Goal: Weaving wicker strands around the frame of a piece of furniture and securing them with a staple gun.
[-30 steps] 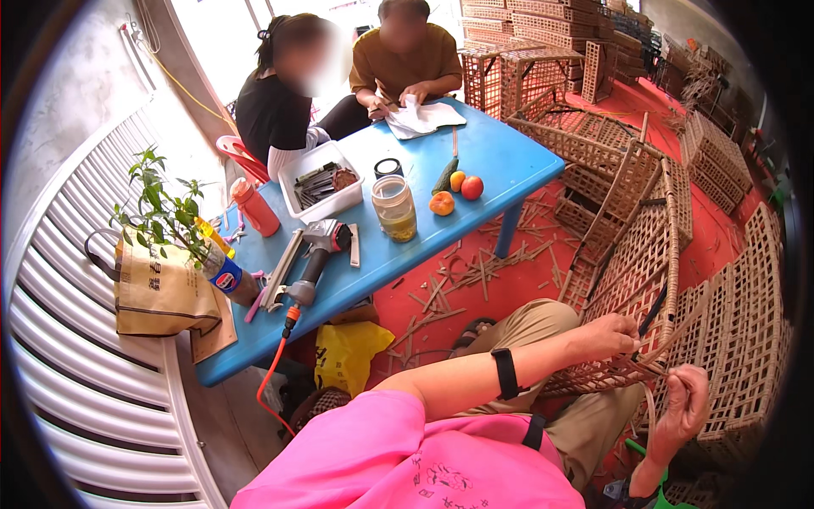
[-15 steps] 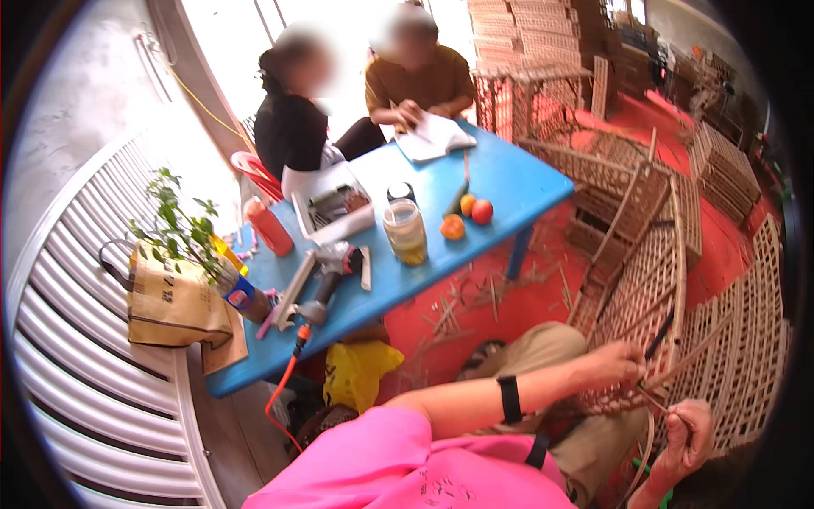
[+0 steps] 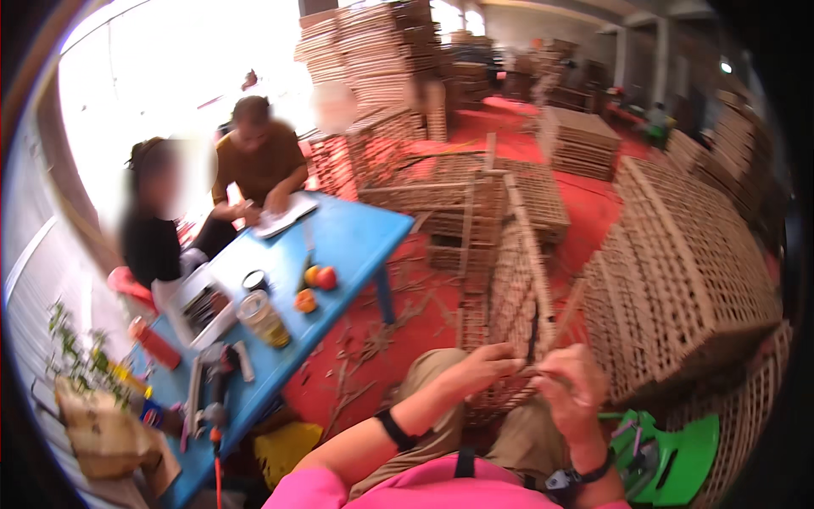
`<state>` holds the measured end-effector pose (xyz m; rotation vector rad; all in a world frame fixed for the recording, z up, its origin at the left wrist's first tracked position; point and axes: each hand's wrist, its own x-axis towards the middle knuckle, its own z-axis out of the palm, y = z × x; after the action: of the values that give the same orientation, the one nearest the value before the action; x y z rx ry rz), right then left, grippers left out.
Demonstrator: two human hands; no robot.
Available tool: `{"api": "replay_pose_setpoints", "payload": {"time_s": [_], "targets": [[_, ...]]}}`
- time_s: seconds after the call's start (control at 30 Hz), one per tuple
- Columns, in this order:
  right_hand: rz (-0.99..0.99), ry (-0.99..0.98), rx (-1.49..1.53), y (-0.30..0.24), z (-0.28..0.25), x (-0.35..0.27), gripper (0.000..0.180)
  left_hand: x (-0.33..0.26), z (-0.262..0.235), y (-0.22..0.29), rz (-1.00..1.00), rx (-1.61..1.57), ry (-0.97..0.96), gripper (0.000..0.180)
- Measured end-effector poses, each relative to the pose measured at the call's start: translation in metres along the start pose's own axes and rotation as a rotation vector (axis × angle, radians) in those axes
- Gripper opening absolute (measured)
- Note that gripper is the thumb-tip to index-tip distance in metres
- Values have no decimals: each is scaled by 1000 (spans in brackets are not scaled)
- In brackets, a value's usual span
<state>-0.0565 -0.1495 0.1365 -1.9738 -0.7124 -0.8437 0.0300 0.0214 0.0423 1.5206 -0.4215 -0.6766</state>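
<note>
A woven wicker frame [image 3: 513, 314] with a lattice of pale brown strips stands between my knees, its upper part leaning away from me. My left hand [image 3: 485, 371] is at the near end of this frame, fingers pinched together; what lies between them is too small to tell. Close on its right, my right hand [image 3: 577, 382] is closed, with a thin wicker strip [image 3: 529, 371] running from its fingertips toward the left hand. A dark strip [image 3: 533, 332] lies along the frame just beyond my fingers.
At left, a blue table [image 3: 356, 227] bears a power tool [image 3: 222, 382], a jar [image 3: 263, 318], a white bin [image 3: 199, 314] and fruit [image 3: 326, 277]. Two people sit behind it, one with an open book [image 3: 288, 216]. Large wicker panels [image 3: 678, 280] and a green plastic stool [image 3: 678, 458] are at right. Scraps litter the red floor [image 3: 407, 288].
My view has swung right, so the table sits farther left and the stool shows. My right hand has come up closer to the left at the frame.
</note>
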Motion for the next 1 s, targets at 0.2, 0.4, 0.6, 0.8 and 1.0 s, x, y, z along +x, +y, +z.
{"api": "replay_pose_setpoints", "payload": {"time_s": [0.2, 0.4, 0.6, 0.8, 1.0], "targets": [[33, -71, -7, 16, 4, -8, 9, -7, 4, 1, 42, -53, 19, 38], [251, -83, 198, 5, 10, -24, 15, -4, 7, -20, 94, -240, -49, 40], [591, 64, 484, 3, 28, -23, 33, 2, -1, -26, 307, 59, -12, 56], [693, 225, 1333, 40, 33, -21, 31, 14, 0, -17, 149, -108, 71, 26], [729, 240, 1422, 47, 34, -33, 27, 3, 7, -1, 126, 45, 134, 29]]}}
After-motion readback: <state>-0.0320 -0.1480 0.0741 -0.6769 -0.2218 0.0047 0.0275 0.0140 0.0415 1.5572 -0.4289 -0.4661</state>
